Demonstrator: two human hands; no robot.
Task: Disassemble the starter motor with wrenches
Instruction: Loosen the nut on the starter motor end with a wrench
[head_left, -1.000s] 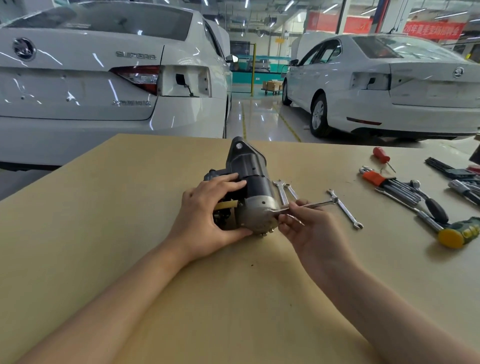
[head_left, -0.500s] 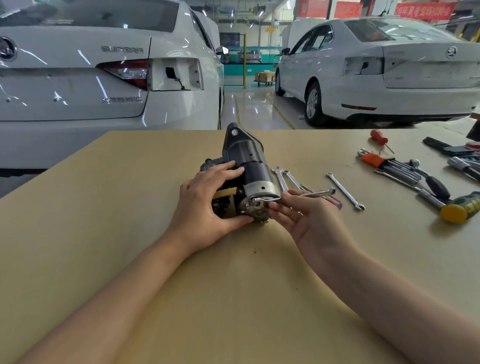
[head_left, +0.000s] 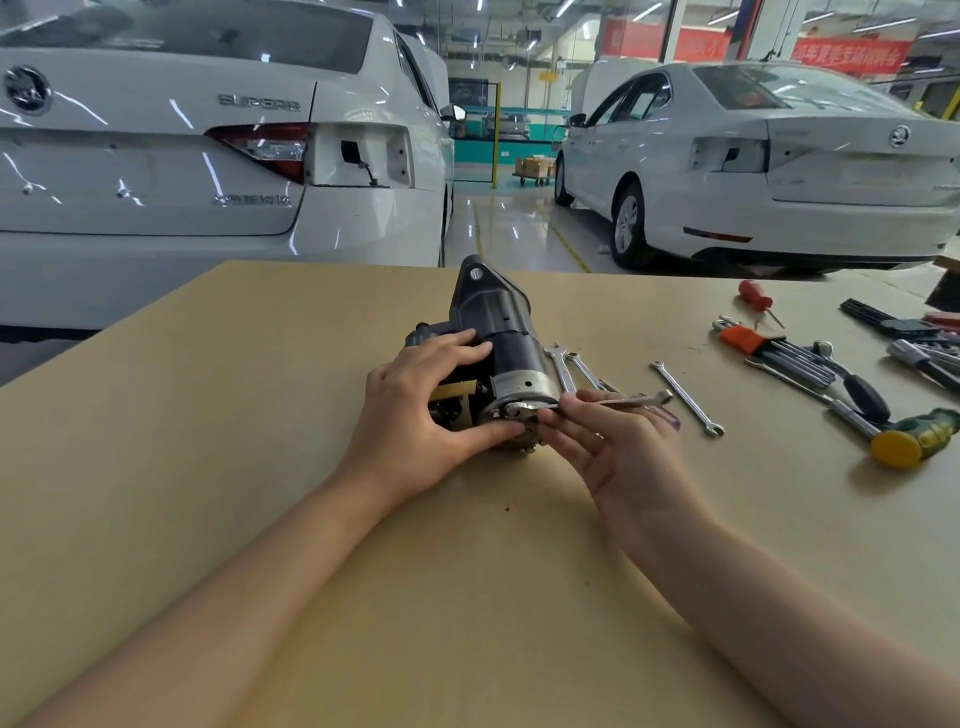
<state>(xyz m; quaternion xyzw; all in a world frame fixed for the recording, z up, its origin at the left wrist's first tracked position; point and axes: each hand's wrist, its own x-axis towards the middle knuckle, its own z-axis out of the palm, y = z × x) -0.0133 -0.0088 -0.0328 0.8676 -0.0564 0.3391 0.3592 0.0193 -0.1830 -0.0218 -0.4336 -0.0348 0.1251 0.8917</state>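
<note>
- I'm bracing the starter motor (head_left: 498, 358) w/ my left hand (head_left: 415, 410): fingers curling over the black body, thumb pressing near the silver end cap. It's lying on its side mid-table (head_left: 208, 467), cap end toward me, so I judge the grip is there to stop it rolling while torque goes in.
- My right hand (head_left: 618, 447) is pinching the wrench (head_left: 597, 401) by its shank, fingertips (head_left: 553, 415) right at the cap end, other fingers spreading loose below. The wrench head is sitting on a fastener at the cap's upper edge; can't tell if it's fully seated.
- Handle is running out to the right, roughly level, which looks to give room for a downward swing before hitting the table.
- Motor looks whole, cap on, so disassembly seems early.
- 2 spare wrenches (head_left: 571, 366) are lying just beside the motor, partly under the working handle; they could foul the swing.
- Another wrench (head_left: 685, 397) is lying farther right, apart.
- Hex key set (head_left: 769, 348) w/ orange holder, a red screwdriver (head_left: 753, 296) and a yellow-faced mallet (head_left: 914, 439) are sitting well to the right, out of the way.
- 2 white cars (head_left: 156, 156) are parked beyond the table's far edge; no bearing on the job.
</note>
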